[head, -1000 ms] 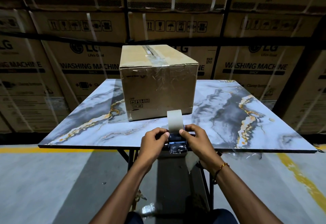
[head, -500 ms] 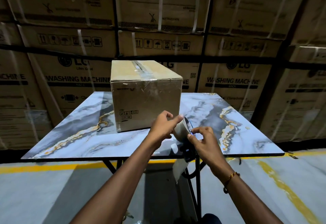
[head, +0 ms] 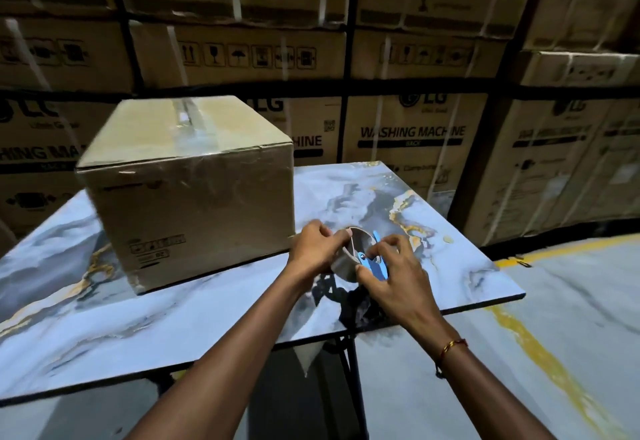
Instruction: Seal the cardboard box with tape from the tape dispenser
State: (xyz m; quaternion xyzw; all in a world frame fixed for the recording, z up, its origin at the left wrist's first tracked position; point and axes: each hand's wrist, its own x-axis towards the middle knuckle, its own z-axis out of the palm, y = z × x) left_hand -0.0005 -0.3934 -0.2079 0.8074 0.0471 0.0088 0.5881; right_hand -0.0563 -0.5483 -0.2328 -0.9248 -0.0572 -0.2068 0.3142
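Observation:
A brown cardboard box [head: 194,197] stands on the marble-patterned table [head: 104,315], with clear tape along its top seam and down its front face. To its right, just above the table, both hands hold the tape dispenser [head: 360,256], a blue frame carrying a roll of clear tape. My left hand [head: 317,249] pinches the roll at its left side. On the dispenser's right side, my right hand [head: 394,280] grips the blue frame. A loose strip of tape [head: 308,356] hangs below the table's front edge. The dispenser's lower part is hidden by my hands.
Stacked washing-machine cartons [head: 412,135] wrapped in plastic and straps form a wall close behind the table. The table's right edge [head: 485,232] is near my right hand. Grey floor with a yellow painted line [head: 540,346] lies to the right and below.
My view has shifted left and closer, so the box now sits left of my hands. Both hands carried the dispenser forward from the table's front edge to beside the box's right corner.

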